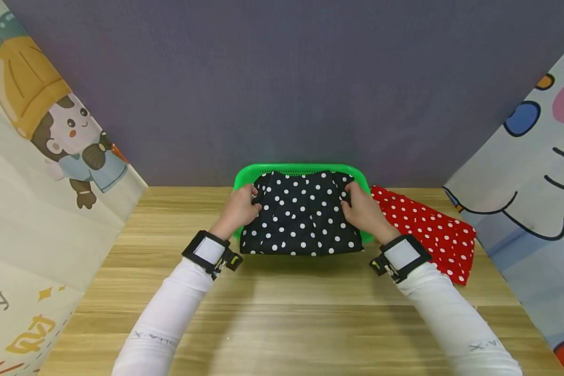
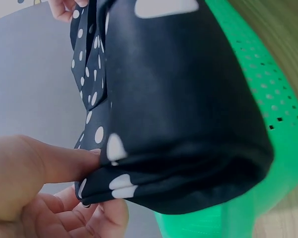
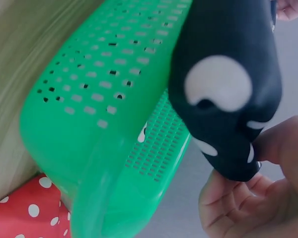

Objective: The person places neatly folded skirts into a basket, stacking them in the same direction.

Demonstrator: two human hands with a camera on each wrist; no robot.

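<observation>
A black cloth with white polka dots (image 1: 303, 216), folded over in layers, is held up over the green basket (image 1: 305, 168). My left hand (image 1: 241, 210) pinches its left end between thumb and fingers, as the left wrist view shows up close on the folded cloth (image 2: 179, 99). At the opposite end my right hand (image 1: 364, 210) pinches the other side in the same way. In the right wrist view the cloth (image 3: 223, 84) hangs beside the perforated basket wall (image 3: 89, 84). Most of the basket's inside is hidden beneath the cloth.
A folded red cloth with white polka dots (image 1: 432, 230) lies on the wooden table (image 1: 291, 324), right of the basket and partly behind my right wrist. A dark grey wall (image 1: 282, 83) stands behind the basket. Patterned sheets flank the table on both sides.
</observation>
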